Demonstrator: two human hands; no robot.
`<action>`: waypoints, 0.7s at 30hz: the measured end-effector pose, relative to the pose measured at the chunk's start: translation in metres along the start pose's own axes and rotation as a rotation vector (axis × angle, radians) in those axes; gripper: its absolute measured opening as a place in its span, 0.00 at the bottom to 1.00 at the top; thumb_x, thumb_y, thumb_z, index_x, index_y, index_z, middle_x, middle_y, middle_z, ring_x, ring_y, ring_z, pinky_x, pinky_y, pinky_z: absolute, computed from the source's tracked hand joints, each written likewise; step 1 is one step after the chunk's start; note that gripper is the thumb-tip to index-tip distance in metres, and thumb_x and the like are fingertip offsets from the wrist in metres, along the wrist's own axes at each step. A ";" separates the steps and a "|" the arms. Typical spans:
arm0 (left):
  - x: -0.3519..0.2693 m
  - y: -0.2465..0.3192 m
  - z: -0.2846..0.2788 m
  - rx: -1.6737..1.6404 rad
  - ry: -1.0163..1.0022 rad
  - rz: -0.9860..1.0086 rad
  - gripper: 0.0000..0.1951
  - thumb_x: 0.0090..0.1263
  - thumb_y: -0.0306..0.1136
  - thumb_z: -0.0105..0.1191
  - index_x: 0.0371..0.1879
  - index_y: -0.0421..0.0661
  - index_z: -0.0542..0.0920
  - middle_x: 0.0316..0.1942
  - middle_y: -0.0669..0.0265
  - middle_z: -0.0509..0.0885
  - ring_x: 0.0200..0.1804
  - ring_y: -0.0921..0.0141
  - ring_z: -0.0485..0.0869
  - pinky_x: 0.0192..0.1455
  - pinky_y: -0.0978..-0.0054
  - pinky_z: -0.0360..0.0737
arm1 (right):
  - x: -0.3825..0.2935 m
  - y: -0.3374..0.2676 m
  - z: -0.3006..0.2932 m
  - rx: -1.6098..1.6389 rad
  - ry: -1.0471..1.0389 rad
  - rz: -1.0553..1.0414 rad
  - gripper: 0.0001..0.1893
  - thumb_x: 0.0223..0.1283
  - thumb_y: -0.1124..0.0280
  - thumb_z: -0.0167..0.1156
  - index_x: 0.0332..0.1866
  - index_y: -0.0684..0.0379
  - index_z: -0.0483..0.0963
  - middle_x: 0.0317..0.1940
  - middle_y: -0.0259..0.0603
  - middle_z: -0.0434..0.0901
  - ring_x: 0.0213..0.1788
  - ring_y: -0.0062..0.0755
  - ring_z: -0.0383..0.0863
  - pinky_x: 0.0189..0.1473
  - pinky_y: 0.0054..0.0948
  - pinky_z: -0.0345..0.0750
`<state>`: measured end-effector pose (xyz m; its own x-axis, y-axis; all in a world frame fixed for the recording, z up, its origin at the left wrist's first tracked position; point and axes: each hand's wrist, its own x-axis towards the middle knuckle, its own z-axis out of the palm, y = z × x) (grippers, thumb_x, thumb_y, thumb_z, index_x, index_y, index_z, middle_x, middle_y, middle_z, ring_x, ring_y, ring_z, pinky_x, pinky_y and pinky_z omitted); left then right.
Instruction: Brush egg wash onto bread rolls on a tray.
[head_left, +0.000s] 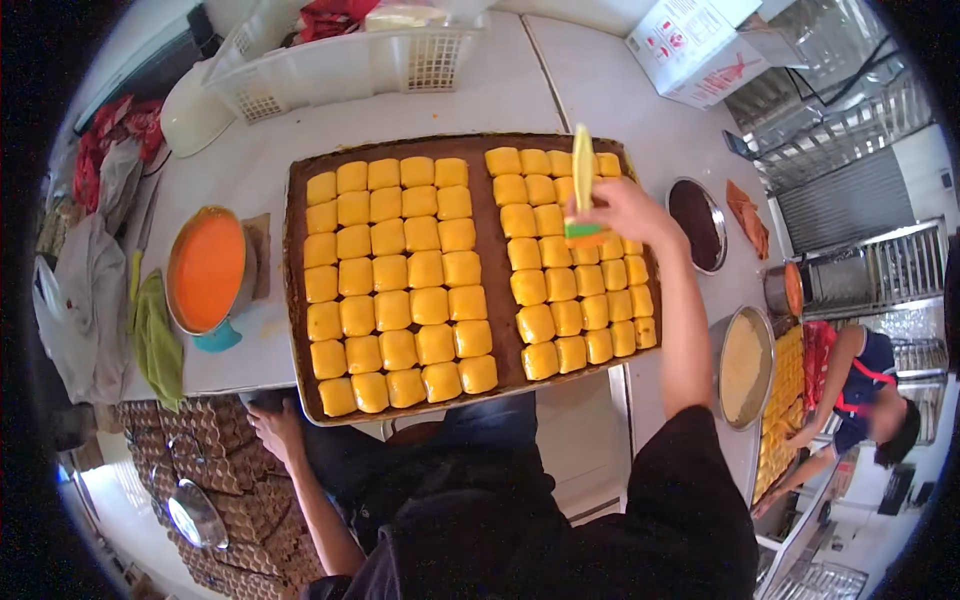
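A large baking tray (500, 300) lies on the white table before me, bearing two blocks of glazed yellow dough pieces (390, 307) in rows. My right hand (619, 212) grips a pastry brush (583, 176) with a pale yellow handle, its green and orange head down at the right block. My left hand (279, 429) is low at the left, by my leg and below the table edge; its fingers are partly spread, with nothing seen in them. Left of the tray stands a metal bowl of orange liquid (208, 271), a teal object (217, 337) at its lower rim.
A white plastic basket (337, 67) and a cardboard box (694, 49) stand at the back. A green cloth (157, 337) lies left. To the right are a bowl of dark filling (695, 223), a bowl of pale contents (745, 367) and a person (855, 405) at another tray. Stacked egg trays (217, 465) sit below left.
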<state>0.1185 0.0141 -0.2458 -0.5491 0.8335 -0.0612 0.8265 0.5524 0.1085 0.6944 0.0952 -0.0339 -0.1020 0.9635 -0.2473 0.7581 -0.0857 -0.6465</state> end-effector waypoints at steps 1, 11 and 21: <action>-0.004 0.005 -0.004 -0.020 -0.016 -0.029 0.42 0.58 0.48 0.59 0.64 0.35 0.55 0.60 0.41 0.66 0.55 0.45 0.73 0.53 0.52 0.75 | 0.003 0.004 0.003 0.006 0.010 0.006 0.09 0.58 0.67 0.61 0.40 0.59 0.78 0.35 0.44 0.82 0.38 0.44 0.81 0.42 0.34 0.76; -0.002 0.009 -0.008 -0.055 -0.047 -0.060 0.42 0.57 0.46 0.60 0.65 0.35 0.54 0.61 0.39 0.65 0.57 0.44 0.72 0.56 0.52 0.74 | -0.038 0.004 0.091 0.076 0.854 -0.007 0.11 0.58 0.68 0.61 0.43 0.61 0.76 0.34 0.46 0.81 0.36 0.38 0.82 0.38 0.33 0.76; -0.004 0.006 -0.002 -0.043 -0.025 0.057 0.42 0.58 0.46 0.60 0.64 0.33 0.54 0.60 0.37 0.64 0.54 0.43 0.73 0.54 0.50 0.75 | -0.069 0.004 0.110 -0.616 1.116 0.135 0.08 0.62 0.72 0.59 0.43 0.63 0.74 0.36 0.39 0.79 0.36 0.24 0.78 0.37 0.25 0.74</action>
<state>0.1253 0.0141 -0.2427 -0.4975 0.8639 -0.0786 0.8500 0.5036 0.1546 0.6335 0.0008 -0.0990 0.3645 0.6714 0.6453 0.9223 -0.3559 -0.1507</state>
